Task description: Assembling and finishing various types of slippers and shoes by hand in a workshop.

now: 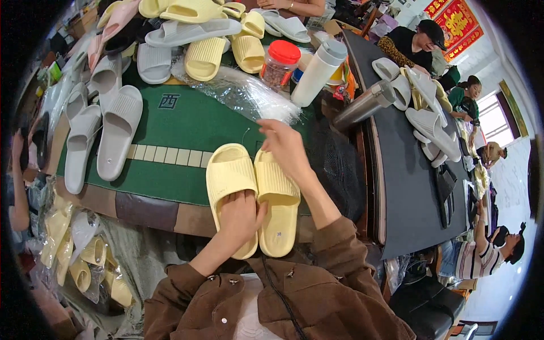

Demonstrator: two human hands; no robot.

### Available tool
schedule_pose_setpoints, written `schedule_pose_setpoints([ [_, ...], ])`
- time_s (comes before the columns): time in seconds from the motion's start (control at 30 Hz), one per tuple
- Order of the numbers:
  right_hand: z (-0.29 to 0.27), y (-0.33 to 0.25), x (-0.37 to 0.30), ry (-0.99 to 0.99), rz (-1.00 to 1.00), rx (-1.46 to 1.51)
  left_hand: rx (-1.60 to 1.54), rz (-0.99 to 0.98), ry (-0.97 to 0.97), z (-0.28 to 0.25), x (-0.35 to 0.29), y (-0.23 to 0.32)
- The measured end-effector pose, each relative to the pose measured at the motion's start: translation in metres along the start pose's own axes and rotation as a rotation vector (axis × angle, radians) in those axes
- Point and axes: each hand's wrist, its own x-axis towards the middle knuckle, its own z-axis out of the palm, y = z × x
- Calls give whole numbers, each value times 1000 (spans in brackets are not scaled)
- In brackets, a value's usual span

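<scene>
Head view: left hand (241, 212) spread, hiding a yellow slipper's (229, 175) heel; right hand's (283, 144) grip unclear.

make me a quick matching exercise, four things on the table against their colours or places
Things:
1. pair of slippers under the hands
2. jar lid
3. tall bottle
4. slippers at the left edge of the table

Matches:
a. red
b. grey
c. pale yellow
d. white, right of the jar

Pairs: 1-c, 2-a, 3-d, 4-b
</scene>
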Motion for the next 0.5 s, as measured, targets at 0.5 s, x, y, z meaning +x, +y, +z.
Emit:
schedule_pose_setpoints([
  [0.5,8,-6,-11,-28,-158,22,284,268,186,-35,-19,12],
])
